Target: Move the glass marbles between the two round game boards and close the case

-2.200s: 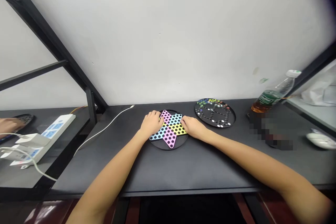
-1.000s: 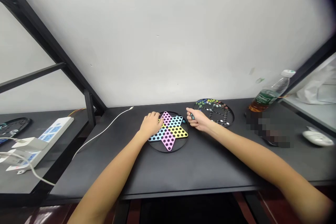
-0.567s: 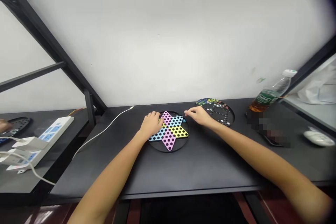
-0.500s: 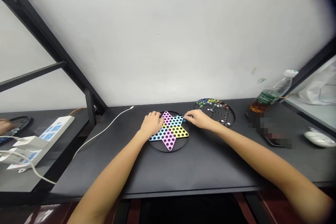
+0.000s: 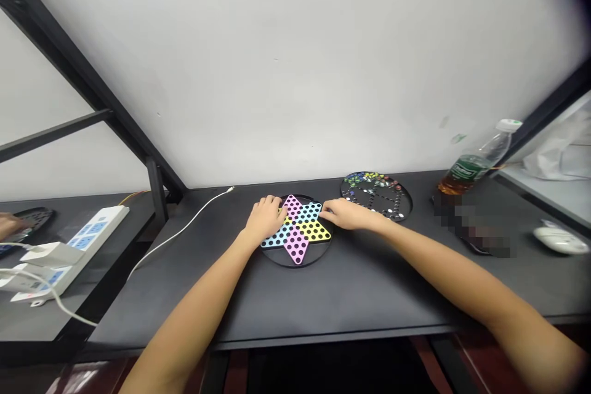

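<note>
A star-shaped board [image 5: 296,233] with pink, blue and yellow points and dark holes lies in a round black tray [image 5: 318,257]. My left hand [image 5: 266,220] rests over the board's upper left part, fingers closed on its edge. At the board's upper right, my right hand [image 5: 340,214] has its fingertips pinched together by the tip of the blue point. Whatever those fingertips hold, if anything, is too small to see. Behind my right hand, a second round black tray [image 5: 408,200] bears colored marbles along its far side and white ones lower down.
A tilted drink bottle [image 5: 475,163], a partly blurred dark object [image 5: 480,237] and a white mouse [image 5: 561,239] are at the right. White cable [image 5: 180,229] curves at the left. Beyond the frame post are a power strip [image 5: 87,240] and another person's hand [image 5: 8,225].
My right hand has shifted slightly left, closer to the blue point, and its fingertips now cover the spot where a small blue thing showed. My left hand stays in place.
</note>
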Action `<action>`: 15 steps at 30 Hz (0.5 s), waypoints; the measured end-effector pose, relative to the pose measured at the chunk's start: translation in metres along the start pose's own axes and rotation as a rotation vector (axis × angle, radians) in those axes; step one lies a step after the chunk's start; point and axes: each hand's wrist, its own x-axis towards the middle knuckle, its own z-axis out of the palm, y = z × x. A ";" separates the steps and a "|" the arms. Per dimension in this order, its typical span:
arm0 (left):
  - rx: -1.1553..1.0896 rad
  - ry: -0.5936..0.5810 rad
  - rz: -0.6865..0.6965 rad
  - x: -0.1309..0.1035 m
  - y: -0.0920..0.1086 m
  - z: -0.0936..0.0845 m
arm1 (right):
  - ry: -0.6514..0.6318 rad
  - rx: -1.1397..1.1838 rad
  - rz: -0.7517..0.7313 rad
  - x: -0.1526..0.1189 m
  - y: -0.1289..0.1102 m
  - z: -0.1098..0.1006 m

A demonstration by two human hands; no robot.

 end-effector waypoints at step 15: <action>-0.008 -0.007 -0.005 0.000 0.000 -0.002 | -0.006 1.070 0.237 -0.026 0.147 -0.072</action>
